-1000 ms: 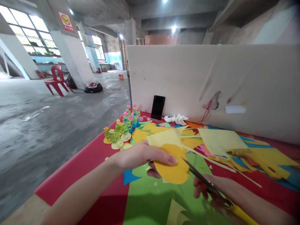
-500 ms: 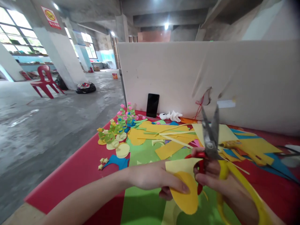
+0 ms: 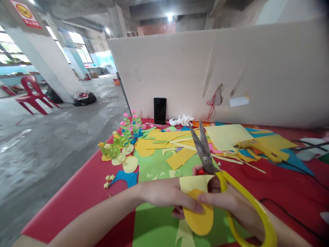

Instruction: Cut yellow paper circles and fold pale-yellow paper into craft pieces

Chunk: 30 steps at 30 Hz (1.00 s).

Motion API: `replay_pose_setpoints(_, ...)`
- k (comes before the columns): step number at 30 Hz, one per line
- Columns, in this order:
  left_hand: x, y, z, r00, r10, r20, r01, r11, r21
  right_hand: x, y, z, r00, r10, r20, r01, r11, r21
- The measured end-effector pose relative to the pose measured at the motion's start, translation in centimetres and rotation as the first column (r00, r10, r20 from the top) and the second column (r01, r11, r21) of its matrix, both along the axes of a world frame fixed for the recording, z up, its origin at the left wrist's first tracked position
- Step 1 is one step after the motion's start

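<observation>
Yellow oval (image 3: 199,221) is pinched by left hand (image 3: 168,195), touched by right hand (image 3: 233,205), which grips scissors (image 3: 206,160).

left hand (image 3: 173,193): bare | right hand (image 3: 235,206): bare | forearms (image 3: 102,214): both bare

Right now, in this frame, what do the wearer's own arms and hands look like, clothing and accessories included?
The left hand and right hand are both ungloved, with no ring visible, though some fingers are hidden. The left forearm and right forearm show no sleeve, watch, bracelet or marking up to where the picture cuts them off.
</observation>
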<state>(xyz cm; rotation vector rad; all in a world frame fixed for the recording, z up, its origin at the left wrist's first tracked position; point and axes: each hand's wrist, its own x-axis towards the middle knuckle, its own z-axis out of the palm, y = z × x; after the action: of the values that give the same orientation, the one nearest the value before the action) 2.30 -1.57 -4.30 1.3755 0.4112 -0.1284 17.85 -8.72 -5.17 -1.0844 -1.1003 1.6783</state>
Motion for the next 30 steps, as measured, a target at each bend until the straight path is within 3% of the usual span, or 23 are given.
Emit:
replay_pose_setpoints(2,0.0,0.0,0.0,1.000,0.008,0.018,-0.009,0.999,0.036,0.1,0.0,0.3,0.992,0.075,-0.105,-0.081,0.995,-0.051)
replay_pose_setpoints(4,-0.1,0.0,0.0,0.999,0.036,0.039,-0.040,0.995,0.091,0.2,-0.1,0.6,0.990,0.063,-0.124,-0.071,0.995,-0.063)
replay_pose_setpoints(8,-0.1,-0.1,0.0,0.985,0.132,0.109,-0.155,0.958,0.239,0.5,-0.2,0.8,0.989,-0.151,-0.001,0.151,0.988,-0.016)
replay_pose_setpoints(11,0.2,-0.5,-0.1,0.954,0.161,0.251,-0.258,0.868,0.424,0.5,-0.3,0.4,0.929,-0.362,0.071,0.351,0.926,0.137)
replay_pose_setpoints(13,0.5,-1.0,-0.1,0.933,0.163,0.322,-0.314,0.806,0.501,0.4,-0.4,0.1,0.898,-0.433,0.073,0.410,0.887,0.215)
replay_pose_setpoints(16,0.7,-1.7,-0.2,0.922,0.212,0.324,-0.356,0.792,0.496,0.2,-0.5,-0.5,0.897,-0.440,0.048,0.414,0.872,0.260)
replay_pose_setpoints(20,0.8,-2.4,-0.3,0.934,0.285,0.214,-0.351,0.838,0.418,-0.4,-0.6,-0.7,0.881,-0.470,0.043,0.442,0.854,0.274)
replay_pose_setpoints(24,0.5,-2.5,-0.2,0.943,0.303,0.133,-0.331,0.873,0.358,-0.8,-1.0,-0.6,0.899,-0.436,0.035,0.422,0.886,0.192)
replay_pose_setpoints(30,0.2,-2.0,0.1,0.962,0.223,0.157,-0.271,0.852,0.448,-0.6,-1.5,-0.2,0.927,-0.375,-0.025,0.376,0.924,0.069)
